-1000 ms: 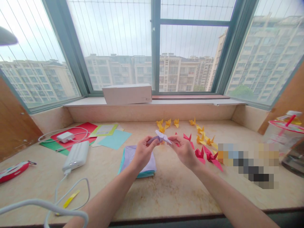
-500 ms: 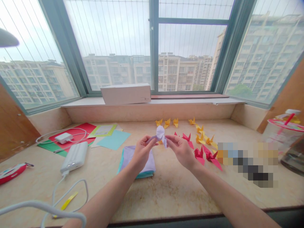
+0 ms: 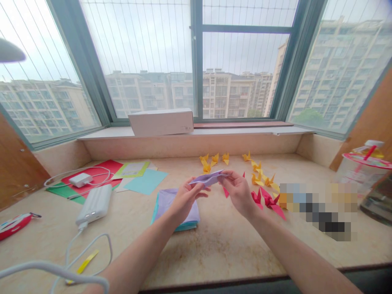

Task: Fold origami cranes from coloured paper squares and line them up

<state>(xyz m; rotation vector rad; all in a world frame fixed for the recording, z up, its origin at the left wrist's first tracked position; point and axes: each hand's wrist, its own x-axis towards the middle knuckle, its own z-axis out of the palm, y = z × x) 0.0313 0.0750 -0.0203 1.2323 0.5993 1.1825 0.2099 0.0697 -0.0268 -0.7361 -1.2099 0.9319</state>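
Pinching a folded lilac paper strip (image 3: 208, 178), the person's left hand (image 3: 185, 200) and right hand (image 3: 240, 194) both have closed grip on its ends.

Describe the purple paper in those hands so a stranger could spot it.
Find the stone counter below the window. At its middle, the left hand and right hand pinch a folded lilac paper. Unlike the yellow origami cranes and red origami cranes beyond, it is held aloft.

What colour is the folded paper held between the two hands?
Pale lavender, unpatterned origami paper; it shows best in the head view.
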